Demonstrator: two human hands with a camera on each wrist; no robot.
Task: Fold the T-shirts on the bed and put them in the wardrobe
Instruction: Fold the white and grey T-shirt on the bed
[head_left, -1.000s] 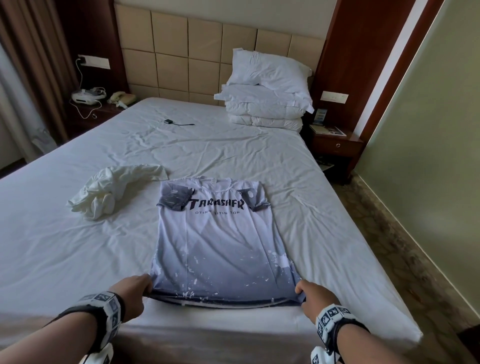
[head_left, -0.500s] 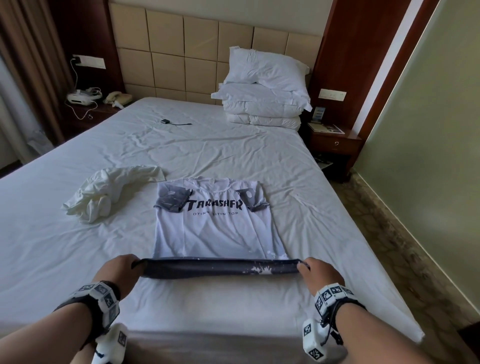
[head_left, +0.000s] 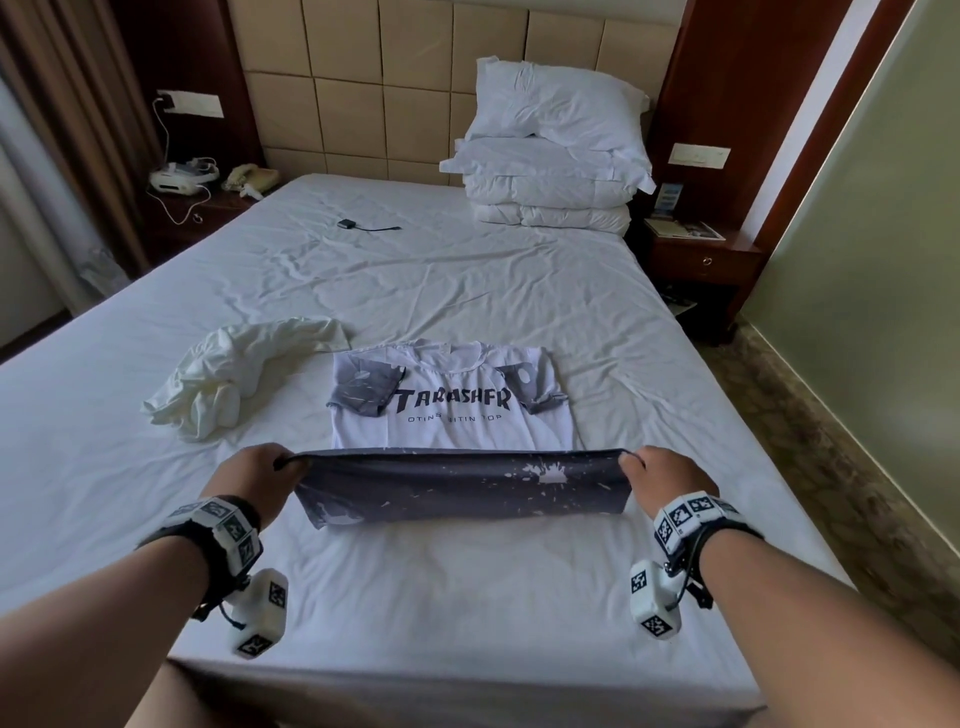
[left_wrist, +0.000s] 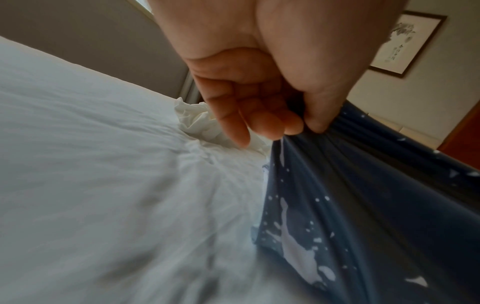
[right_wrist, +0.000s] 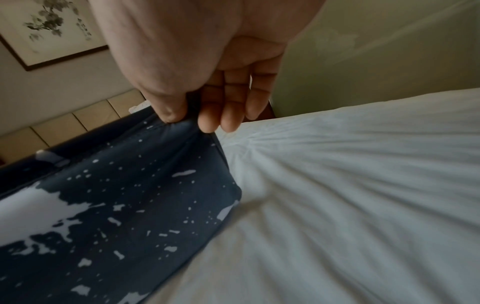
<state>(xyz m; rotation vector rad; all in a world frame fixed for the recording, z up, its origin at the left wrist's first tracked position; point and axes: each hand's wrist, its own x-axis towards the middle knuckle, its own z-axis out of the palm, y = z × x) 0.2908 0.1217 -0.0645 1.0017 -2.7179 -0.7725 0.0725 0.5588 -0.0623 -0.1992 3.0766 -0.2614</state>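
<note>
A white-to-dark-blue T-shirt with black lettering lies flat on the bed, sleeves tucked in. Its dark splattered hem is lifted off the sheet and stretched between both hands. My left hand pinches the hem's left corner between thumb and fingers. My right hand pinches the right corner the same way. The dark cloth hangs down from each grip. A crumpled cream T-shirt lies on the sheet left of the flat one.
Stacked white pillows sit at the headboard on the right. A small black device with a cable lies mid-bed. Nightstands flank the bed; the left one carries a phone. The bed's near edge is just below my forearms.
Both hands have lifted the shirt's hem off the bed's near edge and carried it away from me, toward the collar. The lower part now doubles over the body.
</note>
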